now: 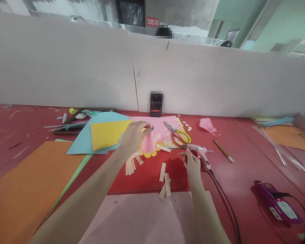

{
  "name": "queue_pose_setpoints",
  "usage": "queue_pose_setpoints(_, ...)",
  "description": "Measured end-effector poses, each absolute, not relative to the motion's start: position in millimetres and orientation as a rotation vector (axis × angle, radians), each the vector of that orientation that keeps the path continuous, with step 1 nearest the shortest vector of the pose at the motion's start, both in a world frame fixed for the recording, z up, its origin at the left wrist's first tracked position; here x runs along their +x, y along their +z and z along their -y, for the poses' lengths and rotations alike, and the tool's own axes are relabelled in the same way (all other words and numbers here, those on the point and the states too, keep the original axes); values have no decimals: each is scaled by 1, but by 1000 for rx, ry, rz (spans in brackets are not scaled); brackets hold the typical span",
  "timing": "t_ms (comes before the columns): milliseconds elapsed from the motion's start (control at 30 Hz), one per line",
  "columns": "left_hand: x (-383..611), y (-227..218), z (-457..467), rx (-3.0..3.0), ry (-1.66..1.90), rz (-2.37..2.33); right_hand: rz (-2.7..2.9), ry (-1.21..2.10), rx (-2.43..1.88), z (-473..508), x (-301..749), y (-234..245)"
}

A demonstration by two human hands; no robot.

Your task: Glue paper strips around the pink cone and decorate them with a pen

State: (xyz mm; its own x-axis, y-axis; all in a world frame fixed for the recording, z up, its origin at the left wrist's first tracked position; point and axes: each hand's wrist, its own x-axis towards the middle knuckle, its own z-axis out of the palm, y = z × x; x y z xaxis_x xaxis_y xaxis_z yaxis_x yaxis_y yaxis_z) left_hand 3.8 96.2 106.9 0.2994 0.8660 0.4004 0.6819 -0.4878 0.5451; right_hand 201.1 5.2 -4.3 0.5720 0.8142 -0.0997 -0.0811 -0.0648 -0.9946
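Observation:
My left hand (135,135) is closed around the top of a pink paper cone (148,143), which stands on a yellow scalloped paper disc (150,154). My right hand (192,163) lies beside a white glue gun (201,153) on the red table, fingers loosely curled and touching its handle; whether it grips the gun is unclear. Yellow-handled scissors (179,135) lie just beyond the gun on a pink sheet (157,126). Several beige paper strips (164,179) are scattered in front of the cone.
Yellow (108,133), light blue (81,144) and orange (22,189) paper sheets lie at left, a pale pink sheet (142,217) near me. A pencil (223,151), a folded pink piece (207,124), a purple power strip (277,203) and the gun's black cable (226,203) are at right. White partition behind.

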Motion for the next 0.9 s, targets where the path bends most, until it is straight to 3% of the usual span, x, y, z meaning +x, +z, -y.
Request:
queue_pose_setpoints(533, 7, 96, -93, 2271, 873, -1376, 701, 836, -1461, -6, 202, -5)
queue_pose_setpoints(767, -13, 87, -74, 2272, 1234, -1474, 800, 819, -1543, -5, 199, -7)
queue_pose_setpoints(900, -17, 65, -49, 2489, 962, -1259, 891, 803, -1585, -5, 197, -9)
